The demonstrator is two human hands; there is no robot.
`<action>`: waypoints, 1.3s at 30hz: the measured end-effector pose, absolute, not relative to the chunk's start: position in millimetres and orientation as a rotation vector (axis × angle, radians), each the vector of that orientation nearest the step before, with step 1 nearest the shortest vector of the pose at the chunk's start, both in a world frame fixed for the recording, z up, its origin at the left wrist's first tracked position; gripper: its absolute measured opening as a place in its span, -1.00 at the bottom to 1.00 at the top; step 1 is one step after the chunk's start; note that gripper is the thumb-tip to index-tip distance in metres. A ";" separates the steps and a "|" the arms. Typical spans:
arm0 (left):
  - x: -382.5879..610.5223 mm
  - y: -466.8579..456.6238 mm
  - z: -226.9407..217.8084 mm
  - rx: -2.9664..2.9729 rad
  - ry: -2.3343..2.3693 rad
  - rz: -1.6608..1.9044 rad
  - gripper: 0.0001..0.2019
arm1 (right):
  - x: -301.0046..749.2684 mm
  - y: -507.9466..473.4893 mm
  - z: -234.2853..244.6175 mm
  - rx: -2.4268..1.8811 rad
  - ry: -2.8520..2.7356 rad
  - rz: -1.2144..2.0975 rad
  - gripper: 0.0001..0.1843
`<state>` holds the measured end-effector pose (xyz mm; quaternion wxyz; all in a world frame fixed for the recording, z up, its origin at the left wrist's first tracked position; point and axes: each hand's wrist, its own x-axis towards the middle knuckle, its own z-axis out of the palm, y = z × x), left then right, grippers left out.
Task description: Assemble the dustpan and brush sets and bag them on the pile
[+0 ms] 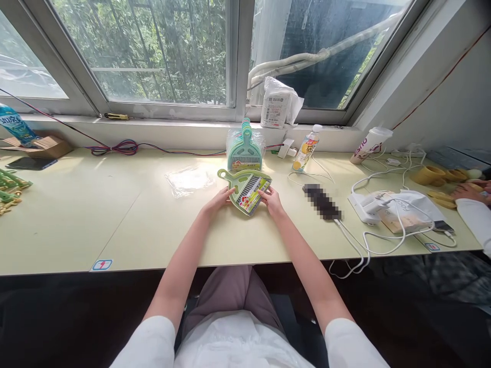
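Note:
Between my two hands is a green dustpan [237, 180] with a small brush and a printed card label [253, 194] across it. It is tilted, its looped handle pointing to the upper left. My left hand [220, 199] grips the left edge, and my right hand [272, 200] grips the right edge by the label. Just behind stands a stack of teal dustpans [246, 148] in clear plastic, leaning near the window ledge. A flat clear plastic bag [190, 180] lies on the table left of my hands.
On the right are a drink bottle [307, 148], a blurred dark phone [322, 201], a power strip [362, 208] with white cables, and a paper cup [371, 145]. Another person's sleeve [473, 222] is at far right. At left lie a phone [31, 163] and a cardboard box [49, 146].

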<state>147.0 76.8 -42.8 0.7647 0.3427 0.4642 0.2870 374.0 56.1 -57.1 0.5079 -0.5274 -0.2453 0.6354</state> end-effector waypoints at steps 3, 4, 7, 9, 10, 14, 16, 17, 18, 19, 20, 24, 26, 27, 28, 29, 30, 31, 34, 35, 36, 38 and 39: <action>152.9 73.4 -46.6 0.793 1.103 0.664 -0.49 | 372.9 57.0 -57.2 -1.413 -0.661 1.553 -0.68; 152.2 74.6 -49.3 0.789 1.142 0.691 -0.53 | 373.6 57.7 -58.3 -1.502 -0.680 1.551 -0.70; 146.6 80.8 -58.9 0.744 1.217 0.775 -0.62 | 380.8 61.5 -62.6 -1.690 -0.726 1.478 -0.59; 143.4 84.1 -63.8 0.703 1.236 0.816 -0.63 | 389.6 65.5 -64.0 -1.695 -0.639 1.359 -0.52; 142.7 84.9 -65.3 0.691 1.238 0.825 -0.63 | 394.5 67.6 -64.0 -1.682 -0.552 1.288 -0.49; 145.1 83.3 -64.2 0.722 1.210 0.794 -0.58 | 404.5 71.7 -62.7 -1.673 -0.425 1.212 -0.41; 147.5 81.4 -61.2 0.762 1.160 0.779 -0.56 | 399.4 69.1 -61.9 -1.735 -0.600 1.284 -0.43; 148.5 80.5 -59.8 0.780 1.142 0.775 -0.55 | 395.0 66.8 -61.2 -1.779 -0.703 1.285 -0.46; 149.2 79.8 -58.5 0.795 1.136 0.774 -0.54 | 389.9 64.1 -60.0 -1.820 -0.806 1.242 -0.47; 149.7 79.3 -57.4 0.806 1.142 0.775 -0.54 | 385.0 61.4 -58.2 -1.866 -0.893 1.153 -0.47; 150.1 78.9 -56.4 0.813 1.154 0.775 -0.53 | 380.7 58.7 -55.9 -1.919 -0.975 1.035 -0.48; 152.6 77.1 -52.7 0.842 1.148 0.764 -0.54 | 371.1 50.5 -43.4 -1.999 -1.284 0.523 -0.54; 155.9 75.4 -50.5 0.864 1.132 0.763 -0.55 | 367.1 47.2 -38.9 -1.924 -1.512 0.441 -0.56; 158.2 74.2 -49.5 0.883 1.124 0.762 -0.56 | 364.3 45.6 -37.7 -1.865 -1.651 0.447 -0.56; 160.9 72.9 -48.6 0.910 1.115 0.760 -0.57 | 360.9 44.0 -37.2 -1.802 -1.785 0.461 -0.58; 163.8 71.4 -48.0 0.947 1.112 0.762 -0.58 | 357.3 42.4 -37.3 -1.749 -1.900 0.471 -0.60; 166.8 69.8 -47.4 0.993 1.121 0.770 -0.59 | 353.6 41.1 -37.7 -1.718 -1.980 0.466 -0.62; 169.9 68.0 -46.8 1.045 1.141 0.787 -0.59 | 350.4 40.0 -38.3 -1.714 -2.020 0.447 -0.63; 178.4 62.4 -43.6 1.208 1.237 0.865 -0.59 | 344.9 38.7 -38.6 -1.791 -1.995 0.366 -0.61; 180.7 60.5 -41.8 1.256 1.256 0.883 -0.58 | 344.5 38.7 -37.9 -1.812 -1.978 0.347 -0.60; 182.8 58.6 -39.5 1.299 1.262 0.896 -0.57 | 344.5 38.8 -37.0 -1.822 -1.970 0.334 -0.60; 186.0 55.1 -33.8 1.361 1.255 0.910 -0.56 | 345.0 39.1 -34.7 -1.820 -1.968 0.315 -0.59; 187.2 53.6 -30.6 1.380 1.245 0.913 -0.55 | 345.3 39.5 -33.7 -1.815 -1.965 0.313 -0.59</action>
